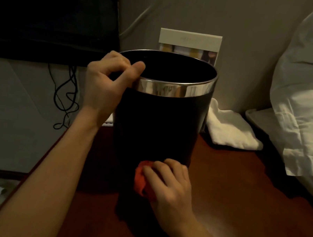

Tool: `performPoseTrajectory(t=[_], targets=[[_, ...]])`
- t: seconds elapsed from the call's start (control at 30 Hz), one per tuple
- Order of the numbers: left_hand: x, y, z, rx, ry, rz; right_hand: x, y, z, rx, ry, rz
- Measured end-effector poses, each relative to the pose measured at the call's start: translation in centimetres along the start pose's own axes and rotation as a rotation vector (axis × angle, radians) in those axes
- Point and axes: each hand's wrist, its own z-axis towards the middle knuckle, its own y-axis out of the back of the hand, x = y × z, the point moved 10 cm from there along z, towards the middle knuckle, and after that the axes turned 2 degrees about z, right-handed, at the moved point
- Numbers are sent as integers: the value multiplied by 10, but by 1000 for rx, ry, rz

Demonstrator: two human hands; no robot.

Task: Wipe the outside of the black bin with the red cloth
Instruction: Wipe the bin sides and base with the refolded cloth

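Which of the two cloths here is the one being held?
The small crumpled red cloth, gripped by the right hand at the black bin's base; the folded white cloth lies untouched behind.

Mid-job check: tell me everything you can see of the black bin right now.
The black bin is a round, open-topped container with matte dark walls and a shiny metal-looking band around its rim. It stands upright on the reddish wooden table, tapering slightly toward the base. Its inside looks dark; contents cannot be told. The left hand grips the rim, thumb over the edge. The right hand presses the red cloth against the lower front wall.
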Motion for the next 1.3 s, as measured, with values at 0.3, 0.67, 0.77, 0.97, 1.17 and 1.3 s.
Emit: performPoseTrajectory(t=[0.3,0.67,0.77,0.97,1.17,1.3], targets=[[-65,-67,-47,-58,-235,536,-83,45,-18,-155,-473,271],[-37,-34,-26,-27,-135,45,-107,101,10,-419,-541,274],[-34,-37,-27,-5,-127,2,-93,130,38,-550,-439,193],[-35,-36,-26,-37,-150,11,-8,55,34,-235,88,36],[-36,-36,-27,-20,-160,22,-19,70,32,-231,82,8],[-31,-37,-24,-8,-135,17,-49,109,62,-498,-147,126]])
